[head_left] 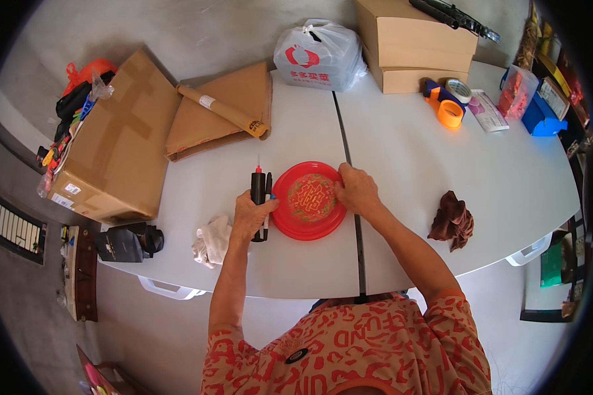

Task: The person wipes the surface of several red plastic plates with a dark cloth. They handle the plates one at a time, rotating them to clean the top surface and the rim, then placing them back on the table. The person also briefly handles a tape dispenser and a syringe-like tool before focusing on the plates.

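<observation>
I seemingly steady a red plate [303,230] — right hand [358,189] pinching, left hand [249,214] across black tube [258,186], grip unclear — levelness likely wanted next.

A short-sleeved tan T-shirt [382,345] with orange-red blotches and lettering; dark oval badge [296,356] towards nine o'clock.

Round red plate, glossy wide rim [303,233], yellow character and green motifs across middle; face up, right rim pinched by right hand [358,189]. Just left of plate: black cylindrical tool [258,187], red collar, thin pale tip toward far side, grasped by left hand [248,214]. Slim black-and-white pen [269,185] alongside, between tool and plate, roughly parallel to tool, middle hidden under thumb.
</observation>
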{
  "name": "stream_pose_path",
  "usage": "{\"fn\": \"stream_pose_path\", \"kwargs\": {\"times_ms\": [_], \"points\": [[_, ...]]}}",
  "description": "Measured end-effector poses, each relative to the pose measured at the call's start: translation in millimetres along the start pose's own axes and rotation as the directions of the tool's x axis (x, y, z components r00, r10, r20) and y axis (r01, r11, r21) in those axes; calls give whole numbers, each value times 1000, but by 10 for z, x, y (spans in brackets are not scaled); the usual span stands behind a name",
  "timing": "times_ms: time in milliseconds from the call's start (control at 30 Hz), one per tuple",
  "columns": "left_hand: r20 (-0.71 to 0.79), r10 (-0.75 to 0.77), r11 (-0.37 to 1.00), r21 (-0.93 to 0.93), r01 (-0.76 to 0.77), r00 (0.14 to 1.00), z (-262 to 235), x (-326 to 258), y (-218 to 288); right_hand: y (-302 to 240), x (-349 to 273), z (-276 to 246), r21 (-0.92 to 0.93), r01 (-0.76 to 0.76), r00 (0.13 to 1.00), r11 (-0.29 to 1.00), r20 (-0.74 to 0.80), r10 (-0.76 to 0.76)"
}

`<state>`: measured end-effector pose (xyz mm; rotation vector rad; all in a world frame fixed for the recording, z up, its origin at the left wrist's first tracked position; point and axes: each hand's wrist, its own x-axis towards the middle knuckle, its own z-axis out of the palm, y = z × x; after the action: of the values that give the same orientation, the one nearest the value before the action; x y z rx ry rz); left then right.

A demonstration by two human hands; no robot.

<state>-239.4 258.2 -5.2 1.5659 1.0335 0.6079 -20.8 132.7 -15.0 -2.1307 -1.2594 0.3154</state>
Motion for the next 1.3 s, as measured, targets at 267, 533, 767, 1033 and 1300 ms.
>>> {"fn": "stream_pose_path", "kwargs": {"times_ms": [267,533,767,1033,1300], "points": [[162,-67,990,-111,85,985,321,-48,65,331,-205,-355,-6,-65,993,998,-95,65],[15,24,999,38,-25,1000,260,-83,177,541,-278,-416,285,-21,986,958,-154,67],[163,166,986,-15,-166,973,966,-207,844,1130,-537,-1306,317,-20,902,948,-403,154],[329,146,952,209,-223,933,2445,-156,1141,2086,-1223,-2263,473,-337,727,814,-418,544],[287,206,600,718,-352,936,3170,-99,858,2958,-1487,-2494,416,-417,666,808,-465,583]]}}
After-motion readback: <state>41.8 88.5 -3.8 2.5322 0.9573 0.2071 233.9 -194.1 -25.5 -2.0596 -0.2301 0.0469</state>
